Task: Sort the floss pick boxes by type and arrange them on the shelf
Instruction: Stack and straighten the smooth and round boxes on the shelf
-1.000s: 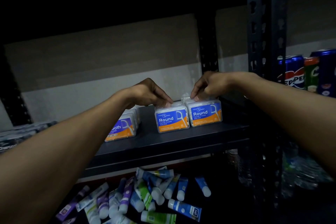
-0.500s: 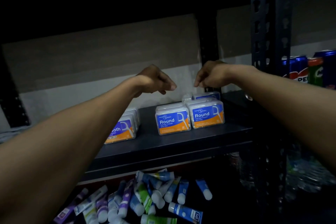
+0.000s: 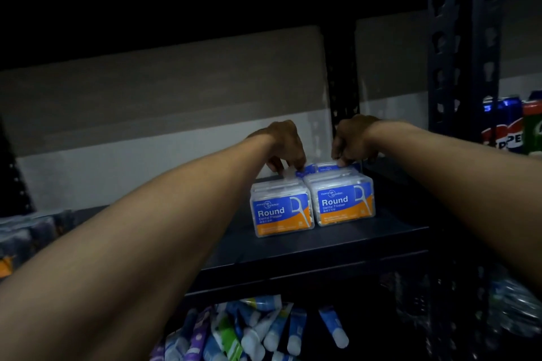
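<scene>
Two clear floss pick boxes with blue and orange "Round" labels stand side by side on the black shelf, one on the left and one on the right. More boxes stand in a back row right behind them, with only their tops showing. My left hand reaches over the left front box and pinches the rear left box. My right hand has its fingertips closed on the top of the rear right box. My left forearm hides the shelf's left part.
A perforated black upright stands just right of my right arm, with soda cans beyond it. Several toothpaste tubes lie on the shelf below. Dark packs sit at the far left, and plastic bottles at the lower right.
Both hands lifted off the front Round boxes, rose briefly, then came down farther back onto the rear row. The view moved closer, and the purple-labelled boxes at the left are now behind my arm.
</scene>
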